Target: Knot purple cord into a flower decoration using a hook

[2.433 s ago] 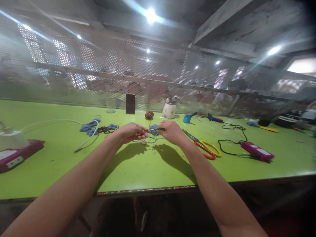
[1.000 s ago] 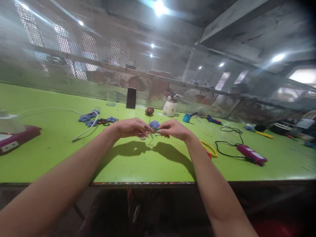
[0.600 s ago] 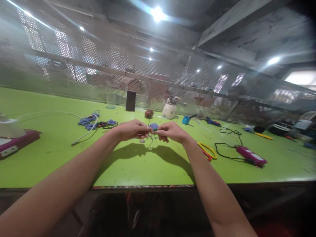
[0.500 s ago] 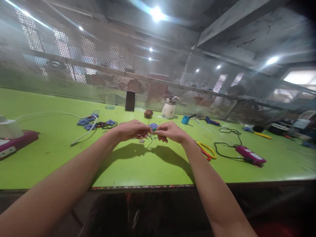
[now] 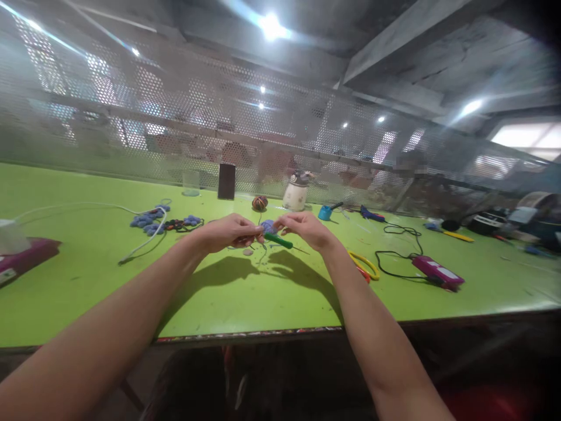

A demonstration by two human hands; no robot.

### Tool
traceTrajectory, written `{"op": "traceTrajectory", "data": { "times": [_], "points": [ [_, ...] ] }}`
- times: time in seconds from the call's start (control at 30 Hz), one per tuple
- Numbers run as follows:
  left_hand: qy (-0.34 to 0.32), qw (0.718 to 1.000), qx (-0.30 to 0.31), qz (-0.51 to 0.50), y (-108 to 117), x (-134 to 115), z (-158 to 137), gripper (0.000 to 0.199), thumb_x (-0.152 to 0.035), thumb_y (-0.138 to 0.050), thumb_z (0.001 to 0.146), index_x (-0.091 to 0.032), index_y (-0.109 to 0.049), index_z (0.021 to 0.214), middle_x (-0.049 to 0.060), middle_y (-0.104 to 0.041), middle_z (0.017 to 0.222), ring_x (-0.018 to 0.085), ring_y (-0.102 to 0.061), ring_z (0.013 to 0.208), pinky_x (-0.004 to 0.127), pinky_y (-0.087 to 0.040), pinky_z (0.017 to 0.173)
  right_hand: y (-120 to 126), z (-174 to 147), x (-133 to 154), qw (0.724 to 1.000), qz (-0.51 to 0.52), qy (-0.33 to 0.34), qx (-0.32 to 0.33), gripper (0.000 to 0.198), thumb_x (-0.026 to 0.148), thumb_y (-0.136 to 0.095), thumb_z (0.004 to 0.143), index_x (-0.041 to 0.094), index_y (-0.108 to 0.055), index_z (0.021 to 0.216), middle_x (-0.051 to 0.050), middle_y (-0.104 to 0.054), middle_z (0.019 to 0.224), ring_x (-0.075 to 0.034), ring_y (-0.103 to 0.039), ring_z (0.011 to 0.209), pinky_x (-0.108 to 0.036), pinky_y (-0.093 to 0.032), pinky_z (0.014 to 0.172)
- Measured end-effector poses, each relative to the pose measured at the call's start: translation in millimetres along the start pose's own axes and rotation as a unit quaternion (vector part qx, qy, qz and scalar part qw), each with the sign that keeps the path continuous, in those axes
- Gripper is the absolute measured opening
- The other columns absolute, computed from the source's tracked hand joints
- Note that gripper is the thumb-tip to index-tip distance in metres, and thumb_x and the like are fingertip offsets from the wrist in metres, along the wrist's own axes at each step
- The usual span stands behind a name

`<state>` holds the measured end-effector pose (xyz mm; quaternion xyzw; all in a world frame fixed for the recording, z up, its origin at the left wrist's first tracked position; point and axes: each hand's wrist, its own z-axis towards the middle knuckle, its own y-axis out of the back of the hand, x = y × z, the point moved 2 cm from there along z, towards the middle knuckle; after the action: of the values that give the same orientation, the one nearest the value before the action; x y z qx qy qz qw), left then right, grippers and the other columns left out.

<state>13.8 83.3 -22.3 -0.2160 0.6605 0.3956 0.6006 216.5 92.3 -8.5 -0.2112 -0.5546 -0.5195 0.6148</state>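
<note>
Over the middle of the table, my left hand [image 5: 239, 232] is closed, its thumb and fingers pinched at the left end of a green-handled crochet hook [image 5: 279, 240]. A thin metal shaft sticks out of the handle's right end. Whatever small work is between the left fingertips is too small to make out. Just above the handle hovers my right hand [image 5: 304, 228], fingers bent and apart, seemingly off the hook. A ball of purple-blue yarn [image 5: 268, 225] lies behind the fingertips, partly hidden. Strands of yarn hang below the hands.
A dark multicoloured yarn ball [image 5: 259, 203], a phone [image 5: 227, 181] and a pale bottle [image 5: 295, 192] stand behind. Blue crocheted pieces [image 5: 148, 222] and a white cable [image 5: 160, 225] lie left. Scissors [image 5: 368, 264], a blue pot [image 5: 325, 213] and a purple power strip [image 5: 438, 272] are right.
My right hand has loosened from the hook and lifted slightly, its fingers spreading. The green handle, mostly covered before, now shows and points to the right. The left hand stays pinched.
</note>
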Motion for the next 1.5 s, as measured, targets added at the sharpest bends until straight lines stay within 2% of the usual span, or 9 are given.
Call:
{"op": "traceTrajectory", "data": {
  "times": [0.17, 0.37, 0.5, 0.63, 0.77, 0.97, 1.23, 1.4, 1.5],
  "points": [
    [-0.014, 0.997, 0.071, 0.017, -3.9, -9.5, -8.2, 0.038, -0.046, -0.059, 0.082, -0.010, -0.071, 0.075, -0.002, -0.045, 0.049, 0.007, -0.032, 0.044, 0.022, -0.021, 0.044, -8.7, 1.1, -5.5, 0.978, 0.205, 0.009, 0.040, 0.024, 0.030, -0.073, 0.073, 0.015, -0.069, 0.091, 0.001, -0.061, 0.066, -0.010, -0.056, 0.063, -0.030, -0.048, 0.075],
    [-0.015, 0.995, 0.096, 0.017, -3.9, -12.1, -10.8, 0.036, -0.044, -0.061, 0.081, -0.011, -0.071, 0.072, -0.002, -0.045, 0.049, 0.006, -0.034, 0.043, 0.021, -0.022, 0.042, -22.7, -14.5, 9.2, 0.964, 0.197, 0.029, 0.177, 0.030, 0.034, -0.065, 0.080, 0.017, -0.065, 0.106, 0.002, -0.057, 0.058, -0.010, -0.051, 0.055, -0.027, -0.044, 0.060],
    [-0.013, 0.993, 0.116, 0.003, -3.8, -8.3, -9.4, 0.035, -0.043, -0.061, 0.081, -0.012, -0.071, 0.070, -0.001, -0.045, 0.047, 0.006, -0.035, 0.041, 0.021, -0.023, 0.041, -19.1, -16.4, 18.1, 0.971, 0.201, 0.057, 0.120, 0.028, 0.037, -0.062, 0.081, 0.019, -0.065, 0.102, 0.002, -0.056, 0.059, -0.010, -0.049, 0.051, -0.027, -0.042, 0.053],
    [-0.009, 0.993, 0.116, -0.006, -4.8, -4.9, -7.8, 0.034, -0.042, -0.062, 0.082, -0.012, -0.071, 0.069, -0.001, -0.043, 0.043, 0.006, -0.035, 0.041, 0.021, -0.021, 0.041, -22.2, -13.6, 26.1, 0.977, 0.176, 0.121, 0.006, 0.027, 0.039, -0.058, 0.081, 0.019, -0.068, 0.096, -0.007, -0.068, 0.092, -0.017, -0.062, 0.082, -0.035, -0.049, 0.077],
    [-0.005, 0.996, 0.079, -0.044, -2.9, -3.4, -5.9, 0.034, -0.041, -0.063, 0.081, -0.010, -0.071, 0.067, -0.001, -0.044, 0.044, 0.004, -0.034, 0.041, 0.019, -0.020, 0.041, -32.2, -11.9, 23.8, 0.992, -0.041, 0.119, -0.022, 0.029, 0.040, -0.058, 0.082, 0.014, -0.071, 0.081, -0.008, -0.070, 0.086, -0.018, -0.061, 0.080, -0.032, -0.047, 0.074],
    [0.018, 0.995, 0.066, -0.066, 0.9, 2.2, -2.3, 0.033, -0.037, -0.062, 0.082, -0.009, -0.069, 0.066, 0.001, -0.049, 0.048, 0.004, -0.038, 0.043, 0.017, -0.022, 0.042, -36.2, -9.8, 18.5, 0.950, -0.263, 0.158, -0.059, 0.045, 0.052, -0.053, 0.085, 0.014, -0.071, 0.067, -0.007, -0.067, 0.069, -0.016, -0.059, 0.070, -0.028, -0.043, 0.067],
    [0.007, 0.993, 0.057, -0.103, 3.6, 0.2, -3.5, 0.035, -0.039, -0.059, 0.084, -0.008, -0.068, 0.070, -0.001, -0.047, 0.044, 0.003, -0.033, 0.039, 0.018, -0.016, 0.039, -30.0, -10.5, 22.1, 0.986, -0.130, 0.099, -0.030, 0.056, 0.057, -0.041, 0.089, 0.011, -0.072, 0.077, -0.007, -0.063, 0.071, -0.014, -0.054, 0.065, -0.027, -0.042, 0.063],
    [-0.003, 0.991, 0.026, -0.133, 3.8, -1.3, -3.0, 0.035, -0.038, -0.060, 0.084, -0.007, -0.067, 0.069, -0.002, -0.045, 0.045, 0.003, -0.030, 0.040, 0.018, -0.014, 0.039, -29.7, -10.3, 16.4, 0.988, -0.120, 0.060, 0.075, 0.038, 0.049, -0.060, 0.080, 0.013, -0.066, 0.067, -0.004, -0.059, 0.070, -0.012, -0.050, 0.065, -0.026, -0.040, 0.063],
    [-0.011, 0.989, -0.007, -0.146, 3.9, -1.3, -1.5, 0.036, -0.040, -0.060, 0.083, -0.007, -0.066, 0.070, -0.003, -0.044, 0.045, 0.003, -0.027, 0.040, 0.019, -0.014, 0.039, -31.2, -7.9, 10.3, 0.991, -0.112, 0.043, 0.052, 0.034, 0.042, -0.061, 0.079, 0.013, -0.062, 0.062, -0.002, -0.056, 0.064, -0.011, -0.047, 0.062, -0.026, -0.038, 0.062]
  ]
}}
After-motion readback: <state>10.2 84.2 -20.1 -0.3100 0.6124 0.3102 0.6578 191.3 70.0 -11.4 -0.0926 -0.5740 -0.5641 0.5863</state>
